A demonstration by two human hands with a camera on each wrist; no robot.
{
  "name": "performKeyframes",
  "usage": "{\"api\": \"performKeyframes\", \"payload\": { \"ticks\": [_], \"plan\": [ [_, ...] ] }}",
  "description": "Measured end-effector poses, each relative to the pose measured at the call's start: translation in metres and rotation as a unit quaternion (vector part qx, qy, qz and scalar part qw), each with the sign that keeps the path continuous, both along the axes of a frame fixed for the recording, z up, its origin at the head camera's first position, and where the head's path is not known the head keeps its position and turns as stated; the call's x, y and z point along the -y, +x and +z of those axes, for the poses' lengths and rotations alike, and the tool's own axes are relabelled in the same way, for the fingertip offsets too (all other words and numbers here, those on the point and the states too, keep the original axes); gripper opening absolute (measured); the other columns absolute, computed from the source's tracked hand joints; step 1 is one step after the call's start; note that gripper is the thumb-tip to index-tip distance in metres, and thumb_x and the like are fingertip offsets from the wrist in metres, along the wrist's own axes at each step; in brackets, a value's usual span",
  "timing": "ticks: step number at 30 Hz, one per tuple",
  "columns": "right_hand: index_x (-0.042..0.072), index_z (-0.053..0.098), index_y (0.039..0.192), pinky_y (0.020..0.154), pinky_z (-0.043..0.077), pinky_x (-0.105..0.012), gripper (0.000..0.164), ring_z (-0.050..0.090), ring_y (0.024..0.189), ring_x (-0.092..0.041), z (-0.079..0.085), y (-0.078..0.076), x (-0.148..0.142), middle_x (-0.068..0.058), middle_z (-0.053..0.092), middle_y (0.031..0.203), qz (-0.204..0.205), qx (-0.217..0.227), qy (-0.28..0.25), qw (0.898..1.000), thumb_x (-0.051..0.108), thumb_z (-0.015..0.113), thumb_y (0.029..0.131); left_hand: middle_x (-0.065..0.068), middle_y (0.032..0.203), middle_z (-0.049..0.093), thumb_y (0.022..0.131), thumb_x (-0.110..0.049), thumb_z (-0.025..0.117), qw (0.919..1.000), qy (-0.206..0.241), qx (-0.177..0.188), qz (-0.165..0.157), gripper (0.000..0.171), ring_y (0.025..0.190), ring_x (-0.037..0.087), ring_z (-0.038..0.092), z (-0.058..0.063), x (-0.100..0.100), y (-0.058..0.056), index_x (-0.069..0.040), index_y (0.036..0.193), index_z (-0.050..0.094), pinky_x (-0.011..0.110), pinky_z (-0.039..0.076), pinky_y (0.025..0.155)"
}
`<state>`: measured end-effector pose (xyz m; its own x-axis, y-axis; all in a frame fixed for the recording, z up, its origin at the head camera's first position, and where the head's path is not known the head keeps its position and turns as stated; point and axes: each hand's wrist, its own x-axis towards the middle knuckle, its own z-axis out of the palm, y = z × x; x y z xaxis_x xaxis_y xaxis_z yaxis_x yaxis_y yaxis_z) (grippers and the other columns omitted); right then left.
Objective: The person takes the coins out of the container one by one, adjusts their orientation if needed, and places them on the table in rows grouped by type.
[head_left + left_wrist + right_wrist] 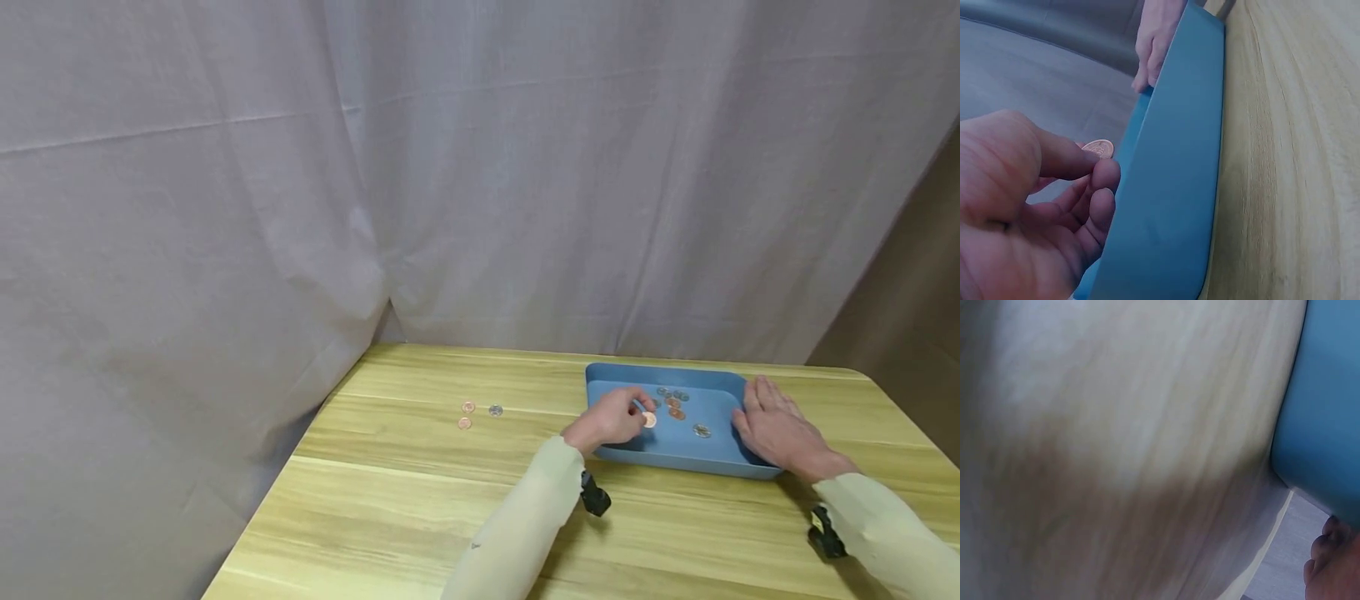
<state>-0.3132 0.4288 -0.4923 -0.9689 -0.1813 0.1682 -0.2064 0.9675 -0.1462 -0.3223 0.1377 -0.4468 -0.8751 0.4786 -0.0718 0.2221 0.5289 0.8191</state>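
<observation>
Over the left part of a blue tray (686,463), my left hand (617,417) pinches a copper-coloured coin (1101,147) between thumb and fingers. My right hand (777,427) rests on the tray's right rim with its fingers extended. On the tray floor lie copper coins (677,413) and several silver coins, one of them a silver coin (702,431) set apart toward the front right. In the right wrist view, the fingertips (1319,550) show low at the right, beside the tray wall.
Left of the tray, two copper coins (465,423) and a silver coin (496,411) lie on the wooden table (375,500). A grey curtain (510,208) hangs behind the table and along its left side.
</observation>
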Motion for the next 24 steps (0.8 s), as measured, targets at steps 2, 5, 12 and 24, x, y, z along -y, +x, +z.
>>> {"api": "performKeyframes", "payload": {
  "ticks": [2, 5, 12, 24],
  "plan": [
    [-0.025, 0.016, 0.142, 0.115, 0.012, -0.066, 0.068, 0.009, 0.142, -0.057, 0.000, -0.001, 0.000, -0.046, 0.011, 0.149, -0.001, -0.002, 0.000, 1.000, 0.031, 0.031, 0.106, 0.001, 0.087, 0.065, 0.102, -0.012, 0.051, 0.9999, 0.011, 0.003, 0.005, 0.013, 0.069, 0.014, 0.060, 0.002, 0.004, 0.002, -0.021, 0.102, 0.060, 0.027, 0.038, 0.053],
    [-0.025, 0.017, 0.141, 0.115, 0.012, -0.066, 0.067, 0.010, 0.141, -0.057, -0.001, -0.001, 0.000, -0.047, 0.012, 0.149, -0.003, -0.007, 0.001, 1.000, 0.030, 0.032, 0.105, 0.001, 0.085, 0.064, 0.102, -0.012, 0.051, 0.9997, 0.023, 0.002, 0.008, 0.013, 0.076, 0.017, 0.065, 0.003, 0.010, 0.006, -0.022, 0.102, 0.059, 0.027, 0.039, 0.054],
    [-0.025, 0.017, 0.141, 0.114, 0.013, -0.066, 0.066, 0.011, 0.141, -0.058, -0.001, -0.001, 0.000, -0.047, 0.011, 0.149, -0.004, -0.008, 0.003, 1.000, 0.029, 0.032, 0.105, -0.005, 0.077, 0.059, 0.101, -0.012, 0.051, 0.9989, 0.044, -0.014, 0.004, 0.014, 0.076, 0.020, 0.065, 0.005, 0.020, 0.011, -0.022, 0.103, 0.060, 0.026, 0.039, 0.053],
    [-0.025, 0.017, 0.141, 0.115, 0.011, -0.066, 0.066, 0.008, 0.141, -0.058, -0.004, -0.002, -0.002, -0.048, 0.010, 0.148, 0.003, -0.010, -0.002, 1.000, 0.029, 0.030, 0.106, -0.004, 0.079, 0.059, 0.101, -0.012, 0.052, 0.9959, 0.089, -0.014, -0.002, 0.013, 0.086, 0.025, 0.069, 0.003, 0.043, 0.015, -0.021, 0.105, 0.061, 0.023, 0.044, 0.057]
  ]
}}
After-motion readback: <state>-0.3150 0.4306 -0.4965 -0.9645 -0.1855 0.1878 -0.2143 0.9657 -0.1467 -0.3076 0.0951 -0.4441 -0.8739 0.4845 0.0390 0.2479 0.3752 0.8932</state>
